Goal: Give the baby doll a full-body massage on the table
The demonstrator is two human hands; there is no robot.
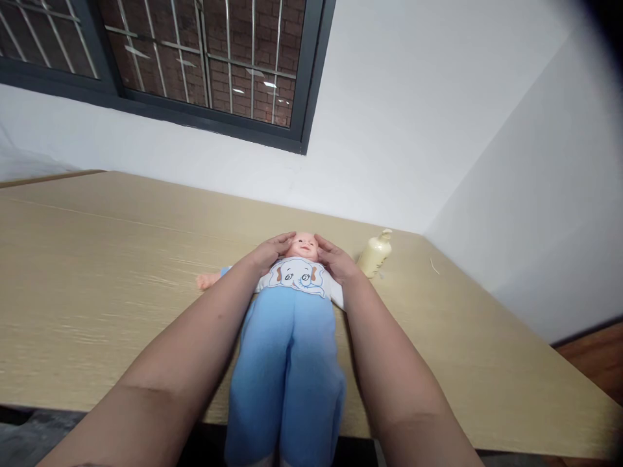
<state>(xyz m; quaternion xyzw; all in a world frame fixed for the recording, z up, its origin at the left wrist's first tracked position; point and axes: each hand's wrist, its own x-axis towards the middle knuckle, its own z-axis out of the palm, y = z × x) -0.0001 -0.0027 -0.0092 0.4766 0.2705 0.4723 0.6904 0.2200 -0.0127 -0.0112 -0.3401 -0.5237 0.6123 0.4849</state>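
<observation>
Bare-skinned, both hands cup a doll's head: the left hand [270, 250] lies against one side and the right hand [335, 259] against the other, fingers spread flat rather than closed in a fist. The doll [292, 324] lies on its back on the light wooden table [97, 272], head toward the wall, wearing a white elephant-print top and blue trousers, legs reaching over the near edge. Near the right hand stands a cream bottle [376, 254], tilted, by the corner.
</observation>
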